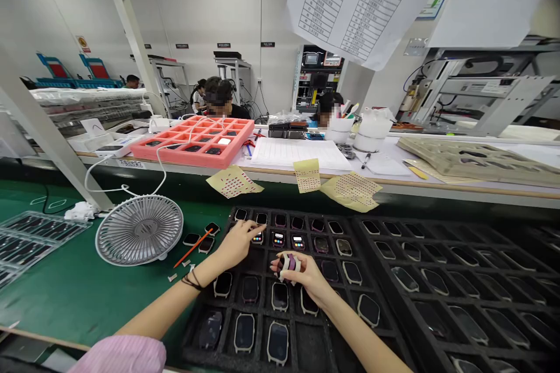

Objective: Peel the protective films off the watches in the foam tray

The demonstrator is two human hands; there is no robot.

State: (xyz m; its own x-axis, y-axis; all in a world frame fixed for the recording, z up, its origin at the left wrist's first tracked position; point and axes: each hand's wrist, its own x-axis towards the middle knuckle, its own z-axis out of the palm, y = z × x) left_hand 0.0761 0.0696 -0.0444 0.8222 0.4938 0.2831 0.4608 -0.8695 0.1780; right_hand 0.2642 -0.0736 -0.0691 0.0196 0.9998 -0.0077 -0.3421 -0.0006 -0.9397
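My left hand (236, 245) reaches over a black compartment tray (301, 347), its fingertips on or just above a smartwatch with a lit screen (258, 238). My right hand (304, 280) holds a purple-and-white watch band (289, 265) in its curled fingers, above the same tray. Several watch bodies with dark screens (280, 297) sit in the tray's compartments around both hands. Some nearby screens show small coloured icons (279, 239). The right hand hides the compartments beneath it.
A second black tray of watches (437, 280) lies to the right. On the green bench to the left stand a grey desk fan (139, 230), an orange pen (192, 247) and loose watches (201, 243). Beyond stands a bench with a red tray (192, 143) and people working.
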